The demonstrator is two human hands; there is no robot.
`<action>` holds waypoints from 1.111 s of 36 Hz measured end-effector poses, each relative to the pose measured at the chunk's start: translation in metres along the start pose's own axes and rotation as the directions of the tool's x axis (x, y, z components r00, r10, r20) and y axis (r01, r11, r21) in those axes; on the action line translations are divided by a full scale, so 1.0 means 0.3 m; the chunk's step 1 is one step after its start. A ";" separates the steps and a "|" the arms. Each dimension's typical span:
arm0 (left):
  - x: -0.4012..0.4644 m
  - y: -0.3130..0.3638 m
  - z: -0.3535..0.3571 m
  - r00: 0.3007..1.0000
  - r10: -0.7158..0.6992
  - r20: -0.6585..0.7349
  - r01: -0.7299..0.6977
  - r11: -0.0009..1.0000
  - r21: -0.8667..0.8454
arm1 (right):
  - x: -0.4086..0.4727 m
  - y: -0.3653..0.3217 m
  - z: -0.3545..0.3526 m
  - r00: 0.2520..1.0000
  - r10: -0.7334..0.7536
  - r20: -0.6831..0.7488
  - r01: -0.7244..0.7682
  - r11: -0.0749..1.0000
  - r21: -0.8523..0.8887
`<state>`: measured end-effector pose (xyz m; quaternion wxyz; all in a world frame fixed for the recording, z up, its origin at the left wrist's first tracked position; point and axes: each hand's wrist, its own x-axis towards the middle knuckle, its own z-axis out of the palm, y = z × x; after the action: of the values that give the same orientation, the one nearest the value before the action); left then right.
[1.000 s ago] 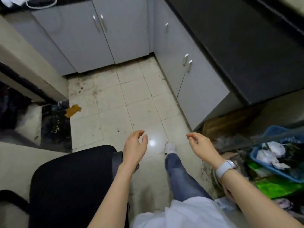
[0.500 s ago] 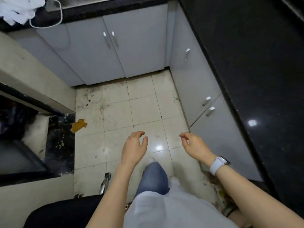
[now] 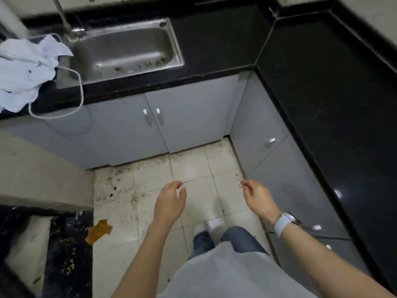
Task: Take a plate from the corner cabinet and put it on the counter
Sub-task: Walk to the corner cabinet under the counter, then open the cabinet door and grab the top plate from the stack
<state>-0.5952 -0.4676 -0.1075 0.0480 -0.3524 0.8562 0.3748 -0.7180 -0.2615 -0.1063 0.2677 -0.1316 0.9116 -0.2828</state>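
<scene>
Black counter wraps grey corner cabinet doors, apparently closed — left hand and right hand hover empty, fingers loosely curled.

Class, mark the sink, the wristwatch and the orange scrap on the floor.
sink (image 3: 137, 39), head view, back wall of the steel basin
wristwatch (image 3: 283, 223), head view, white band on the right wrist
orange scrap (image 3: 99, 231), head view, its middle
</scene>
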 end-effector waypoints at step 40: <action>1.135 0.733 0.912 0.196 0.270 0.943 -0.641 0.763 -0.085 | 0.878 0.318 -0.014 0.197 0.978 -0.075 0.152 0.045 0.987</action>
<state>-1.0400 -0.3725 -0.2873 0.4592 0.2090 0.7886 0.3515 -0.9451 -0.2860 -0.2682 -0.1265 0.5820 0.5027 -0.6265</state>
